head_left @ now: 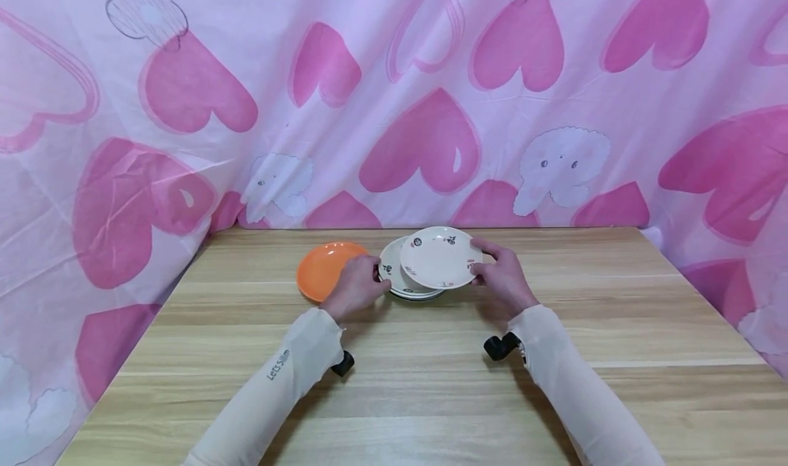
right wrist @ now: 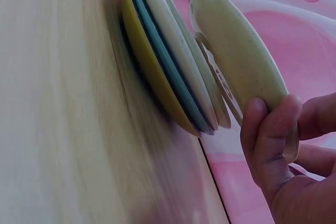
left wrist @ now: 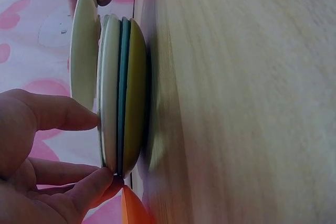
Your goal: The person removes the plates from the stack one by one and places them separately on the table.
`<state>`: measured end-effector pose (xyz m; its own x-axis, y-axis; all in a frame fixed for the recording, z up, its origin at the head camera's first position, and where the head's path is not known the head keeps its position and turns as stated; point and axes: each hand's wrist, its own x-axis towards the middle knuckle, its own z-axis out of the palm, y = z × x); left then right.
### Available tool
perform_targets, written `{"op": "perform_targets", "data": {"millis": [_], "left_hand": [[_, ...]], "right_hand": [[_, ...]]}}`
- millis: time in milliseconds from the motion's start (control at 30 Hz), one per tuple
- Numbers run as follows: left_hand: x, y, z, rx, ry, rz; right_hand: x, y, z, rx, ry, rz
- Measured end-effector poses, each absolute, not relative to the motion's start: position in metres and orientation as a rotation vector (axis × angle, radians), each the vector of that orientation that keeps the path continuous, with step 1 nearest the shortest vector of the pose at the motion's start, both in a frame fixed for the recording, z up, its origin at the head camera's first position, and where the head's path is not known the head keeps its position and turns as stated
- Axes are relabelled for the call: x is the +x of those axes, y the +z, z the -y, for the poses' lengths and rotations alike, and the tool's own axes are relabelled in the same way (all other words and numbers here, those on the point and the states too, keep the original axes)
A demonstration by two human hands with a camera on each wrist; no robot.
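The tabletop (head_left: 406,397), pale wood with grain running crosswise, fills the lower part of my head view. Behind it and along both sides hangs a pink cloth (head_left: 394,69) printed with darker hearts and white cartoon figures. Two light sleeves (head_left: 277,384) reach in from the near edge, a black fitting (head_left: 501,347) below the right cuff.

On the far part of the tabletop I see a stack of plates (head_left: 394,252), patterned white at the top; my wrist views show teal and yellow beneath. An orange plate (head_left: 323,271) lies just to its left.

The right grip (head_left: 505,274) pinches the right rim of a white plate (head_left: 440,257), thumb above and fingers below, parted only by the rim. This plate is raised and tilted, overlapping the stack's right side; whether its far rim touches, I cannot tell. The left grip (head_left: 357,285) is curled about the stack's left edge, thumb on the upper rim and fingers beneath it.
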<state>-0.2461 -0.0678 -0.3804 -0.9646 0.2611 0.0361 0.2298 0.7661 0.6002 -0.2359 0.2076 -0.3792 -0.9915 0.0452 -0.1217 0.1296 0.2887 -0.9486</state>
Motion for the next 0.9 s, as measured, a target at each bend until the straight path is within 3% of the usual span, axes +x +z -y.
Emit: {"op": "perform_targets", "data": {"millis": [900], "left_hand": [[-0.247, -0.382, 0.068, 0.373, 0.966, -2.878]], "right_hand": [[-0.226, -0.374, -0.235, 0.186, -1.890, -2.468]]}}
